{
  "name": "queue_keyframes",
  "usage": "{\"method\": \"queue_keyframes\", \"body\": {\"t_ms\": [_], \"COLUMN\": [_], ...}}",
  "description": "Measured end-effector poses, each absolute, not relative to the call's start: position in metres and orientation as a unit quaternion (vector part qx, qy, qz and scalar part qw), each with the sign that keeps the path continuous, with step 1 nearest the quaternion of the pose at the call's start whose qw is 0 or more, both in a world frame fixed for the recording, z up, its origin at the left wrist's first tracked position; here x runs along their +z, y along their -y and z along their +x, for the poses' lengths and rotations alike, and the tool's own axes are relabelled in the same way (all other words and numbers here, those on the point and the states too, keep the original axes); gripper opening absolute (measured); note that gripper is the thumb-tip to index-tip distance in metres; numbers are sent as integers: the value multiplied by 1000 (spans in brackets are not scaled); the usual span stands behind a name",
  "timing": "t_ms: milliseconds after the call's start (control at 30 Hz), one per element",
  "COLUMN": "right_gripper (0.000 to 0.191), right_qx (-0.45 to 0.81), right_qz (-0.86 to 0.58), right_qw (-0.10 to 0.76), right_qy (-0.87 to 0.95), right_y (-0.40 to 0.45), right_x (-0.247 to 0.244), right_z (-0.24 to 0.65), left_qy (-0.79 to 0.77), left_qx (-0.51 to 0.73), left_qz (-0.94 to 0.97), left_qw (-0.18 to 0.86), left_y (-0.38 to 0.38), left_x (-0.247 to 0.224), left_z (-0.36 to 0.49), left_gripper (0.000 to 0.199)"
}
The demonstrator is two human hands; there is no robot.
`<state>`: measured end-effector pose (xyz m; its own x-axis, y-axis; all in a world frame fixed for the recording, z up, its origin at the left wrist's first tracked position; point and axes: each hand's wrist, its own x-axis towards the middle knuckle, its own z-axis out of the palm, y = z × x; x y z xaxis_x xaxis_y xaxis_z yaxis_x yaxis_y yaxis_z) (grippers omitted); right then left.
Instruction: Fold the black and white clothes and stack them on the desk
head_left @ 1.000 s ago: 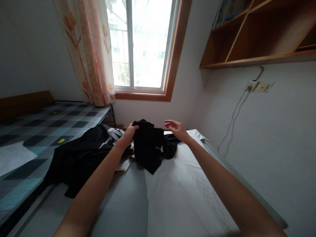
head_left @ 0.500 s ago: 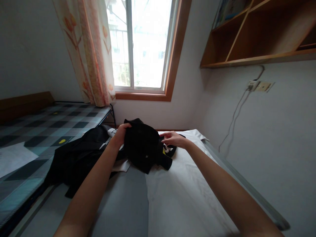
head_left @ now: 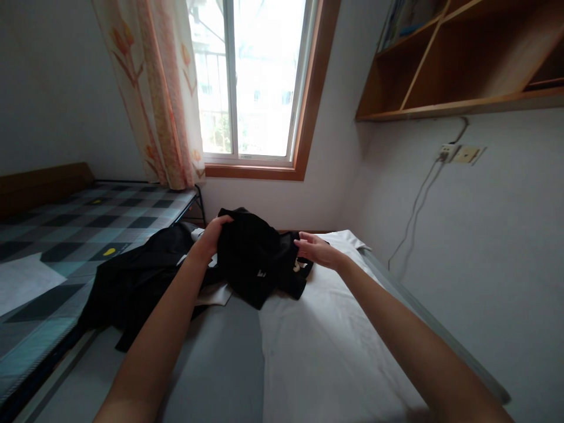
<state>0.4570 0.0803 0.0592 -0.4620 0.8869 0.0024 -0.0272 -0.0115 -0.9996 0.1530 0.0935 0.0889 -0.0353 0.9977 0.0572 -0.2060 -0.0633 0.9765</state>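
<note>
A black garment (head_left: 251,252) with a small pale mark is bunched up between my hands, partly lifted off the bed. My left hand (head_left: 215,234) is closed on its upper left edge, with the thumb on the near side. At its right edge, my right hand (head_left: 318,249) pinches the cloth between thumb and fingers. Under that hand, a dark piece with pale lettering (head_left: 296,266) shows in part. Left of my left forearm lies another heap of black clothing (head_left: 136,276), with bits of white cloth by it. The garment's exact kind cannot be made out.
Beneath the clothes is a bed with a grey and white cover (head_left: 308,352). A checked mattress (head_left: 132,205) with a white sheet of paper (head_left: 26,282) adjoins it on the left. Ahead are a window (head_left: 264,82) and curtain (head_left: 163,94); a wooden shelf (head_left: 440,106) hangs at right.
My right hand has shifted slightly right and closed on the garment's right edge, drawing that side outward. The garment's pale mark shows more plainly. My left hand keeps its hold.
</note>
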Motion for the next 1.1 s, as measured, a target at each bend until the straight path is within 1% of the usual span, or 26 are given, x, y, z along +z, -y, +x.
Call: {"method": "queue_keyframes", "body": {"t_ms": [100, 233, 300, 367, 433, 500, 567, 667, 767, 833, 933, 1033, 1100], "right_gripper": [43, 44, 44, 44, 44, 45, 46, 52, 56, 52, 45, 42, 41], "right_qx": [599, 509, 454, 413, 386, 371, 372, 402, 407, 375, 311, 240, 200], "right_qz": [-353, -366, -383, -408, -432, -455, -475, -495, -512, -535, -573, -587, -575], "right_qw": [488, 598, 631, 645, 645, 630, 605, 546, 465, 421, 387, 344, 312], "right_qy": [528, 500, 499, 497, 498, 508, 520, 543, 597, 629, 653, 693, 729], "right_y": [-81, -87, -89, -89, -87, -83, -76, -65, -57, -57, -61, -65, -65], "right_x": [79, 101, 107, 110, 110, 109, 107, 104, 100, 95, 84, 71, 65], "right_z": [473, 508, 525, 539, 547, 552, 554, 558, 568, 578, 589, 584, 570], "left_qy": [-475, -506, -499, -474, -444, -435, -450, -476, -499, -508, -514, -509, -512], "left_qx": [563, 525, 482, 408, 325, 260, 242, 291, 359, 402, 440, 446, 438], "left_qz": [455, 561, 619, 672, 719, 754, 769, 758, 729, 706, 686, 695, 710], "left_qw": [500, 392, 368, 397, 425, 417, 385, 338, 303, 286, 268, 240, 202], "left_y": [-98, -102, -100, -94, -88, -85, -86, -93, -102, -105, -107, -107, -106], "left_x": [88, 85, 85, 88, 90, 92, 90, 84, 79, 77, 75, 74, 75], "left_z": [148, 140, 139, 139, 140, 140, 139, 138, 137, 138, 140, 145, 149], "left_gripper": [21, 35, 42, 47, 47, 40, 31, 27, 22, 24, 30, 24, 17]}}
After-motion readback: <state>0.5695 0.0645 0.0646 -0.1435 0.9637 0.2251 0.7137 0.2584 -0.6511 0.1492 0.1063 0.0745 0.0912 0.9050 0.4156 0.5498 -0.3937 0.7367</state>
